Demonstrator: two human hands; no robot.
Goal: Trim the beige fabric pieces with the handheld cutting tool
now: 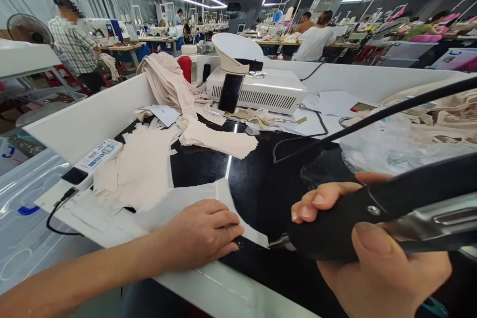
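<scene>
- Right hand (376, 278): closed fully around the black handle of a tool (410, 194), thumb along the near side and fingers curled over the top. The grip is firm, with no gap visible.
- Left hand (203, 233): open and flat, palm down, holding nothing. It presses on a white piece (167, 208) lying on the black mat (261, 184).
- Tool: the handle lies nearly level, pointing left. Its metal tip (278, 242) sits just beside the left fingertips, near the right edge of the white piece. Whether the tip touches the piece or the mat cannot be told, as the view there is dark.
- A cable (372, 118) runs up and to the right (apparently from the rear of the tool).
- Step in hand, as judged: the piece is pinned flat and the tip is brought to its near edge.
- Next move, as judged: it calls for a steady, low tip along the edge, with the left fingers kept out of the tip's path and pressure held so the piece does not slide.
- Surroundings: beige cut pieces (141, 169) lie left of the white piece, partly overlapping it. A white box (261, 90) stands at the back of the table with a phone (230, 92) leaning against it. A plastic bag (395, 146) lies to the right.
</scene>
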